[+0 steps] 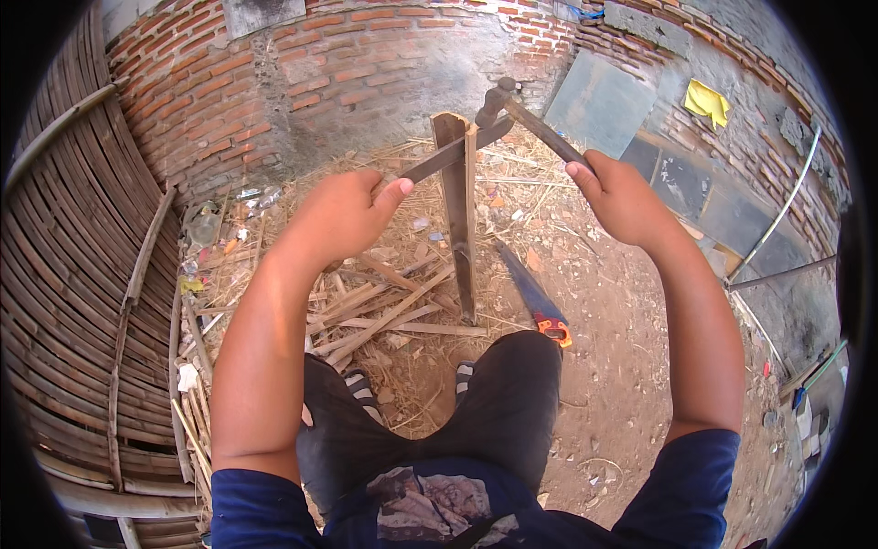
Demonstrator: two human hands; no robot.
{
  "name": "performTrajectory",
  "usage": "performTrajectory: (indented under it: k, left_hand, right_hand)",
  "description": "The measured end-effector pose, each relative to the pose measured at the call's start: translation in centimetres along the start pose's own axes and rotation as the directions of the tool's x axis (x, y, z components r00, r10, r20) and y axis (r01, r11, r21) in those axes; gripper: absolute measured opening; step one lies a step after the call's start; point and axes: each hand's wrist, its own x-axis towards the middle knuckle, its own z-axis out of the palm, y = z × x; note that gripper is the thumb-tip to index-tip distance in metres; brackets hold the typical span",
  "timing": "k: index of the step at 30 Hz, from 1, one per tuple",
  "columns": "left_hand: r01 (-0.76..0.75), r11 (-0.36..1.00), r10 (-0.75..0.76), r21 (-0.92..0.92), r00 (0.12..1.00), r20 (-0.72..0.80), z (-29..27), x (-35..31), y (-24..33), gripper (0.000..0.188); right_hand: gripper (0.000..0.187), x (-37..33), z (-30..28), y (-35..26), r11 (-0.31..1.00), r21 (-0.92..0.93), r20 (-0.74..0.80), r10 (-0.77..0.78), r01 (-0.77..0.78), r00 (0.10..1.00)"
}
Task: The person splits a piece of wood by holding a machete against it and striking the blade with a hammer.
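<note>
My left hand (349,218) is closed around the grip end of a long dark machete (425,166). Its blade lies across the top of an upright split bamboo piece (459,238), with the tip reaching past the right side. In my right hand (624,197) is the handle of a hammer (541,131). The hammer's head is close to the blade's tip; whether they touch, I cannot tell. The bamboo stands on the ground in front of my feet, its hollow side facing me.
Split bamboo strips (384,316) lie piled left of the upright piece. A handsaw (532,291) with an orange and black handle rests on the dirt to its right. A slatted bamboo panel (64,302) stands at the left, a brick wall (347,73) at the back.
</note>
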Motion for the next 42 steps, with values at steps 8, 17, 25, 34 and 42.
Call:
performTrajectory:
  k: [8,17,25,34,42]
  left_hand:
    - [0.082,0.996,-0.08,-0.027,0.995,0.066,0.5,-0.3,1.3,0.062]
    - [0.082,0.987,-0.088,0.135,0.995,0.042,0.9,0.2,0.5,0.053]
    - [0.165,0.977,-0.176,0.139,0.982,0.07,1.1,-0.2,1.6,0.062]
    - [-0.049,0.992,0.054,-0.115,0.998,0.045,1.7,-0.3,-1.0,0.058]
    - [0.054,0.91,-0.051,-0.41,0.999,0.017,1.7,-0.8,-3.0,0.06]
  right_hand:
    - [0.053,0.0,-2.9,0.3,0.956,0.294,-0.379,0.095,0.022,0.92]
    - [0.049,-1.2,2.8,0.6,0.972,-0.235,0.355,0.104,-0.019,0.929]
    - [0.05,-2.5,-0.7,3.7,0.991,0.124,0.173,0.02,-0.042,0.985]
    - [0.048,-0.5,0.2,1.8,0.975,0.212,-0.282,-0.005,0.067,0.959]
    - [0.049,-0.9,-0.8,1.8,0.992,0.123,-0.129,-0.01,0.026,0.992]
